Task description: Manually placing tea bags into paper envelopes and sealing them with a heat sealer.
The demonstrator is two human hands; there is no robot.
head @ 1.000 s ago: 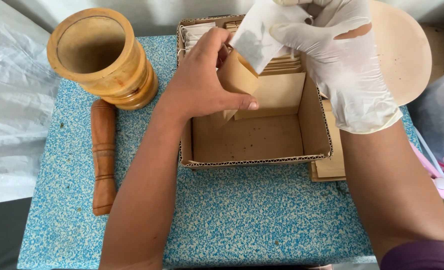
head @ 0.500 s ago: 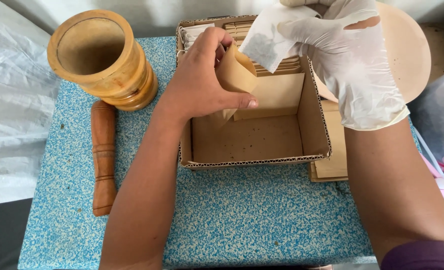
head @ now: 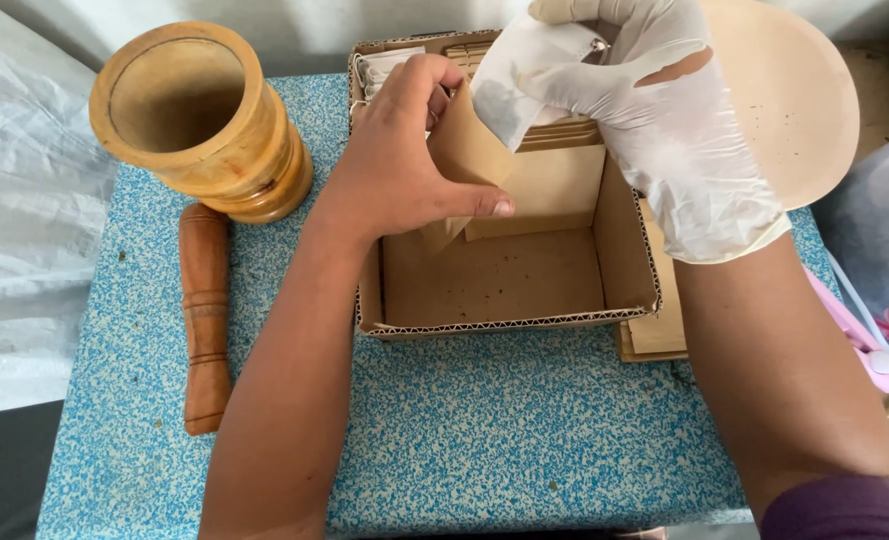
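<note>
Left hand: bare left hand [head: 399, 165] is curled round a small brown paper envelope [head: 461, 160], thumb stretched along its lower edge, fingers wrapped behind, closed on it but not crushing it
Right hand: gloved right hand [head: 664, 130], white glove torn open across the back, pinches a white paper sachet [head: 519, 75] between fingertips and thumb, holding it right at the envelope's top edge
Sachet and envelope: touching or all but touching at the envelope's mouth; whether the sachet is partly inside, I can't tell from here
Where it all sits: both held up over the open cardboard box [head: 624, 290], in front of a row of brown packets [head: 564, 135] standing at the box's far end
Handling, envelope: looks light and thin, creases easily, so best held by the sides as it is now, leaving the mouth free
Handling, sachet: looks soft and limp, probably flimsy, safest gripped by a top corner
Nearby, untouched: wooden mortar [head: 199, 115] upright at far left of the speckled blue table [head: 504, 440], wooden pestle [head: 204, 315] lying just in front of it, round wooden board [head: 794, 100] beyond the box
</note>
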